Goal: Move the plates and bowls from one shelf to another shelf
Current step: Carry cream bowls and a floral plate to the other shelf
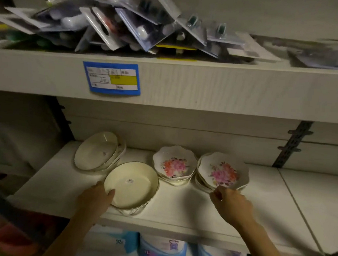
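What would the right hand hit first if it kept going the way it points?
Most likely the right-hand stack of flowered bowls: the right hand points at its near rim, fingers right by it. Whether they touch it is unclear.

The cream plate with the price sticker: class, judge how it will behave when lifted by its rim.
Probably stiff and breakable: the cream plate looks like glazed ceramic. Its smooth surface may slip where the left hand holds its rim. It sits tilted on plates beneath, so it could slide.
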A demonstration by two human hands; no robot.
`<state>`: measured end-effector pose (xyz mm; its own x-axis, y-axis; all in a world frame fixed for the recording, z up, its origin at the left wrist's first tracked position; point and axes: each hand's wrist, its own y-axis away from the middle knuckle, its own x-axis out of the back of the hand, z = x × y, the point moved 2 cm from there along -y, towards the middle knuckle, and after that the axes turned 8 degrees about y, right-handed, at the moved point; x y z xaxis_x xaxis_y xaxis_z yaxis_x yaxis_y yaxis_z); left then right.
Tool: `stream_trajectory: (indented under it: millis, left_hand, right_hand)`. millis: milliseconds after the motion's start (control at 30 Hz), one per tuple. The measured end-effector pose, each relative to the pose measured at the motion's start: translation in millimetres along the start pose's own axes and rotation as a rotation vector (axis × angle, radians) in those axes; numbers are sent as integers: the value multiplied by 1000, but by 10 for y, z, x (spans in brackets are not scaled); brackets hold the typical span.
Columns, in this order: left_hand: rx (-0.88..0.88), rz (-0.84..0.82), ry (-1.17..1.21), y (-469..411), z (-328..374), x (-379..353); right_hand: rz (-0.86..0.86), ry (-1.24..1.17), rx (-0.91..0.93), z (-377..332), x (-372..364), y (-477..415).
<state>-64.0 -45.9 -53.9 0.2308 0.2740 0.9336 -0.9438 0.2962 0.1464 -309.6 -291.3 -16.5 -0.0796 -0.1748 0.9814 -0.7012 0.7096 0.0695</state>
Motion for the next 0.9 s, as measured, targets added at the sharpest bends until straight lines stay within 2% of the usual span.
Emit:
stream_trajectory:
  millis: [200,467,600,733,900]
  left_hand:
    - [-63,-166,25,-266,-135,-14]
    - [-134,-224,-81,-385,-94,143]
    - [-136,-205,150,-399,-97,285]
    - [-155,-197,279,-363,-80,442]
    - [-142,-150,427,-194,-46,540]
  right_hand:
    - [11,-6,-98,-155,-81,139]
    - [61,60,-249,62,44,79]
    - [96,87,-306,169,142,-19]
    - [180,79,-466,364,254,-184]
    - [-21,129,-585,541,191,-481]
